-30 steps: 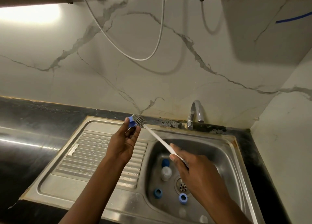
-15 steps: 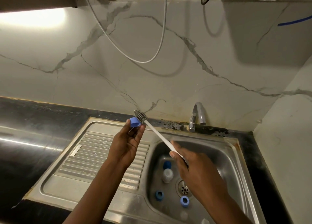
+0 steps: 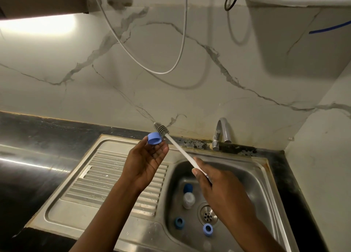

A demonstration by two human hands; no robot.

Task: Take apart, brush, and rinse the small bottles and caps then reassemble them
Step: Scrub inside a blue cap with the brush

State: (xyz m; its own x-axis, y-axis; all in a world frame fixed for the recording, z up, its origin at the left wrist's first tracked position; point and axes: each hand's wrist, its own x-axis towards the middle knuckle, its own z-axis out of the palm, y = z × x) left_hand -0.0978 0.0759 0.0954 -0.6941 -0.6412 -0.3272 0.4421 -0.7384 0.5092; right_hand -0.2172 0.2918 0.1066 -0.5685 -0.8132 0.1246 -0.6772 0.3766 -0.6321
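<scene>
Left hand (image 3: 146,160) is pinching a blue cap (image 3: 154,138) over the drainboard (image 3: 106,175); right hand (image 3: 216,189) is gripping the bottle brush (image 3: 178,148) handle, bristles just beside the cap.

Four blue caps are in sight: one held cap (image 3: 154,138) high up and left of the drain (image 3: 208,214); two loose ones in front of the drain, the darker cap (image 3: 179,222) to its left and the paler cap (image 3: 208,229) nearest it; and a fourth cap (image 3: 188,188) beyond it, touching the one small bottle (image 3: 188,200), though whether it is screwed on cannot be told. One brush (image 3: 180,150). One tap (image 3: 222,133) behind the drain. Two hands: left hand (image 3: 146,162), right hand (image 3: 218,187).
</scene>
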